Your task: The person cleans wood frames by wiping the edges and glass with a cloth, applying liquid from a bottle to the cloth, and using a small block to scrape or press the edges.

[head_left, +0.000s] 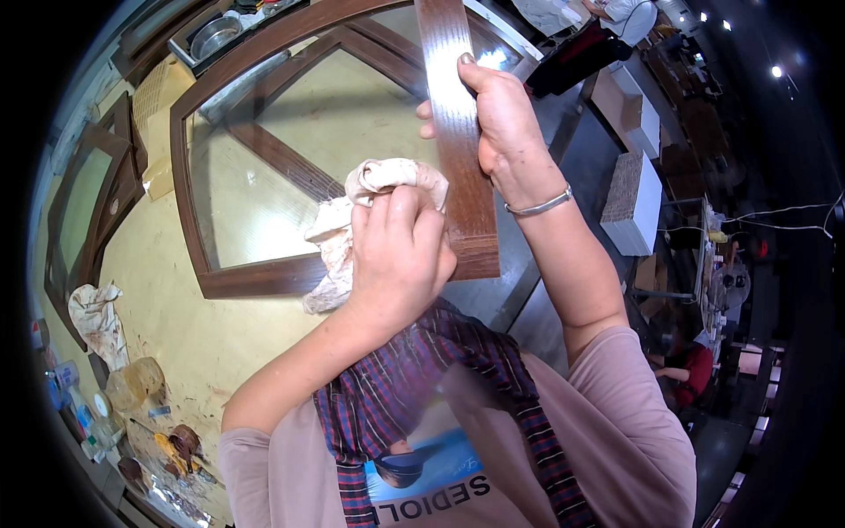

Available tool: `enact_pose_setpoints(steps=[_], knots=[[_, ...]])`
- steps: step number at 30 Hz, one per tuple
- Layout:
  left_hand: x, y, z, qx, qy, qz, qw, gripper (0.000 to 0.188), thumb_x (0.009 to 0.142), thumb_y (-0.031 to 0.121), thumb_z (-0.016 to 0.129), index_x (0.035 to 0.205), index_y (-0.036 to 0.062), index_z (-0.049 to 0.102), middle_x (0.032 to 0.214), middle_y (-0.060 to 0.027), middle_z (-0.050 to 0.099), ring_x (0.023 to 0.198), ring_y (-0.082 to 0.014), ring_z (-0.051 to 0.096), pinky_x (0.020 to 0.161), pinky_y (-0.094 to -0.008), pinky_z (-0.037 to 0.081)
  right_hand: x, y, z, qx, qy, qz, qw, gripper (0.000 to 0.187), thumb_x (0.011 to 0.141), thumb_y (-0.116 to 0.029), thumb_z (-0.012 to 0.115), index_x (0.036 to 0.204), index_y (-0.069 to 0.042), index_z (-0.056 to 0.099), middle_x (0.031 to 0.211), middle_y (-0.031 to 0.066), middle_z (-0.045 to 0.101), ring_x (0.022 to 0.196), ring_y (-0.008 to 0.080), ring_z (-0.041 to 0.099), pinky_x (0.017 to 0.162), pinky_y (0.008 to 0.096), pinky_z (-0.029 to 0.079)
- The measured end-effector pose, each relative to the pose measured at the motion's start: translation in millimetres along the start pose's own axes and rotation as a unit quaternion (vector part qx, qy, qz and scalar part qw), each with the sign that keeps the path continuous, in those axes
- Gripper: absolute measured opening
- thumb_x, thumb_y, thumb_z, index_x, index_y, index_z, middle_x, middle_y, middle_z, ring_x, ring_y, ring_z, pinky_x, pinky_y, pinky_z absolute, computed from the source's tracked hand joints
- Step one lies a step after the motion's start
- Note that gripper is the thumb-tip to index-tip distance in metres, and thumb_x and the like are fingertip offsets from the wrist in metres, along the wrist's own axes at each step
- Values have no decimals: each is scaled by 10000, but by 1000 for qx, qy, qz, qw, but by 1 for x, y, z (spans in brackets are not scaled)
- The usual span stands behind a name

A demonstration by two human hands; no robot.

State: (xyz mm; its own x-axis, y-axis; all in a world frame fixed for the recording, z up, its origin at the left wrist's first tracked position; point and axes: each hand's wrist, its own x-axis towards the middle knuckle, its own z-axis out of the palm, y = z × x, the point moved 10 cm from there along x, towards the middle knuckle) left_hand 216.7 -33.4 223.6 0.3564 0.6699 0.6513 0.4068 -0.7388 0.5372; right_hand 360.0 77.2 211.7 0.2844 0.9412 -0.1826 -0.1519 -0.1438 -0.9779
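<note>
A dark brown wooden door frame with a glass pane (255, 211) stands tilted in front of me over the worktable. My right hand (506, 114) grips its right-hand rail (459, 167), thumb on the near face and fingertips showing on the other side. My left hand (400, 246) is closed on a crumpled, stained white cloth (334, 233), pressed near the lower right corner of the glass. Part of that cloth hangs over the bottom rail (264, 277). More dark wooden bars (286, 163) appear through the pane; I cannot tell whether they are reflections.
Another glazed wooden frame (88, 211) lies at the left of the yellowish table (238, 343). Near it are a second rag (99, 324), a plastic jar (136, 383) and a stained brush (183, 440). A metal bowl (216, 37) sits at the back. White blocks (632, 202) stand to the right; other people are farther off.
</note>
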Motion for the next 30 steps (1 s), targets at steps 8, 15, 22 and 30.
enact_pose_setpoints(steps=[8,15,22,30], knots=[[-46,-81,-64,-45,56,-127,989,135,715,-52,650,787,28,570,811,-97,563,702,-222,575,602,-324,476,6,7,-2,-4,-6,12,1000,307,1025,-174,420,1036,104,548,797,223,665,643,275,690,534,361,611],[-232,-185,-172,-11,74,-492,868,60,855,-34,581,815,11,590,843,-83,617,765,-114,579,624,-232,444,7,5,7,4,-29,0,1000,281,1009,-161,460,1059,101,550,815,190,650,674,278,695,535,364,616],[-240,-178,-166,103,-25,-476,873,223,955,171,588,1004,-8,711,1007,-102,708,918,-158,641,798,-289,484,5,-4,9,32,-41,-25,998,243,1000,-121,473,954,106,547,764,186,633,599,255,669,483,346,580],[-227,-161,-10,-633,179,-550,514,233,964,238,609,1024,13,612,981,-109,675,944,-263,678,901,-383,546,-6,-7,12,-31,-69,-60,995,211,939,-136,610,1018,54,564,803,142,633,669,238,686,535,337,615]])
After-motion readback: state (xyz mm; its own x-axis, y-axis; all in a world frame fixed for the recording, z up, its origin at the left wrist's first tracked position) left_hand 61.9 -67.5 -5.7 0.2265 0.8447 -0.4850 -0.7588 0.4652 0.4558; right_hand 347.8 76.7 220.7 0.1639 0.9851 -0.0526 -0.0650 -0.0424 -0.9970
